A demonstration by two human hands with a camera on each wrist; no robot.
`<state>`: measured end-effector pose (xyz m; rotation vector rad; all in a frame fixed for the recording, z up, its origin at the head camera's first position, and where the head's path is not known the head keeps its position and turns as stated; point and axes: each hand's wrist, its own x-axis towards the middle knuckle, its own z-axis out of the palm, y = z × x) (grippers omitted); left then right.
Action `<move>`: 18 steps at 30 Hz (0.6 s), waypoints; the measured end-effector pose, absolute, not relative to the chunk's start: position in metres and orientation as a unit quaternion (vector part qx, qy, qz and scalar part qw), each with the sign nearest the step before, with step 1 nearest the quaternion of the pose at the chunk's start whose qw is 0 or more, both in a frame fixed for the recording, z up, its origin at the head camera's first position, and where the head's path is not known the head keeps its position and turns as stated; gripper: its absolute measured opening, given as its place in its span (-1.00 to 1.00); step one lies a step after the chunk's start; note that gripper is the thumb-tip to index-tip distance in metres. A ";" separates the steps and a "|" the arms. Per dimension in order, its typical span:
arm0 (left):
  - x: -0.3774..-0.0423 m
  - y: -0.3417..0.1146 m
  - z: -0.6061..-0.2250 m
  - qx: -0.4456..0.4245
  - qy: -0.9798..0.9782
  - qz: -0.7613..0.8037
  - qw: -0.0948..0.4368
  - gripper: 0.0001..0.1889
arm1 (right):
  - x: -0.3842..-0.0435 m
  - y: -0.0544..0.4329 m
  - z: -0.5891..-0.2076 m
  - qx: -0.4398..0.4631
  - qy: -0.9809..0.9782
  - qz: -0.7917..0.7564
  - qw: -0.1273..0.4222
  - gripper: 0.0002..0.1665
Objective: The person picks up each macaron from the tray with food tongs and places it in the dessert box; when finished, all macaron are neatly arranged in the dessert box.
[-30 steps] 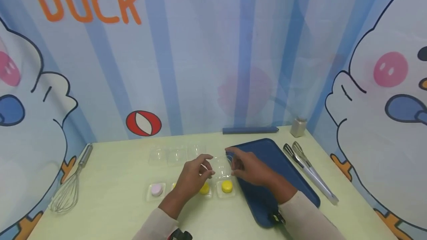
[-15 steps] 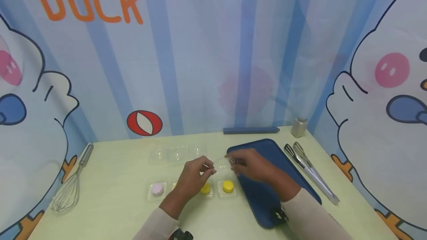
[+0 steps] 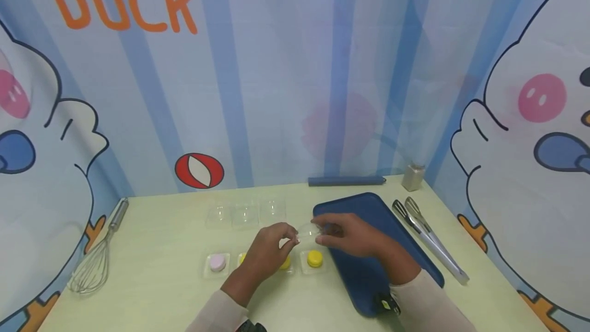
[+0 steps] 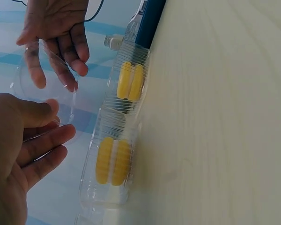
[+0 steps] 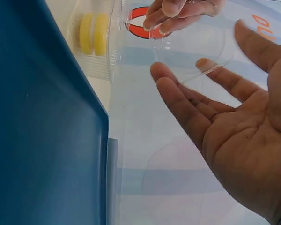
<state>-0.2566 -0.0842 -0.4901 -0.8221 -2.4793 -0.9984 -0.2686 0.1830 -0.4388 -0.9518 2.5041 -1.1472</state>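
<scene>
My left hand (image 3: 266, 247) pinches the edge of a clear plastic lid (image 3: 308, 230), held above the table. In the right wrist view, my right hand (image 5: 246, 122) has its fingers spread loosely at the lid's opposite side, a fingertip at its rim and the thumb apart from the fingers. Below the lid, a yellow macaron (image 3: 315, 258) sits in a small clear tray (image 3: 305, 271). More yellow macarons in trays are partly hidden by my left hand and wrist. A lilac macaron (image 3: 217, 262) in its own tray ends the row on the left.
Several clear lids (image 3: 245, 214) lie behind the row. A blue tray (image 3: 369, 275) lies under my right forearm, with tongs (image 3: 433, 242) to its right. A whisk (image 3: 94, 263) lies far left. A blue bar (image 3: 346, 181) and a small shaker (image 3: 413, 177) stand along the back.
The lid has come slightly lower and tilted flatter. Both hands have shifted down a little with it, and the macaron trays have stayed put.
</scene>
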 end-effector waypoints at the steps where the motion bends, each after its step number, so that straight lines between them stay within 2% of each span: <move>1: -0.256 -0.084 -0.490 -0.295 -0.874 -0.344 0.177 -0.91 | -0.268 0.182 -0.439 -0.322 0.854 -0.391 0.116 -0.37; 5: -0.254 -0.083 -0.491 -0.311 -0.873 -0.323 0.193 -0.87 | -0.268 0.181 -0.439 -0.318 0.852 -0.396 0.126 -0.46; 8: -0.253 -0.083 -0.492 -0.316 -0.871 -0.324 0.190 -0.84 | -0.267 0.180 -0.439 -0.313 0.846 -0.407 0.145 -0.44; 13: -0.255 -0.083 -0.493 -0.323 -0.869 -0.341 0.154 -0.81 | -0.268 0.180 -0.440 -0.302 0.844 -0.411 0.168 -0.44; 18: -0.256 -0.087 -0.493 -0.343 -0.865 -0.351 0.109 -0.64 | -0.270 0.182 -0.444 -0.301 0.855 -0.388 0.164 -0.37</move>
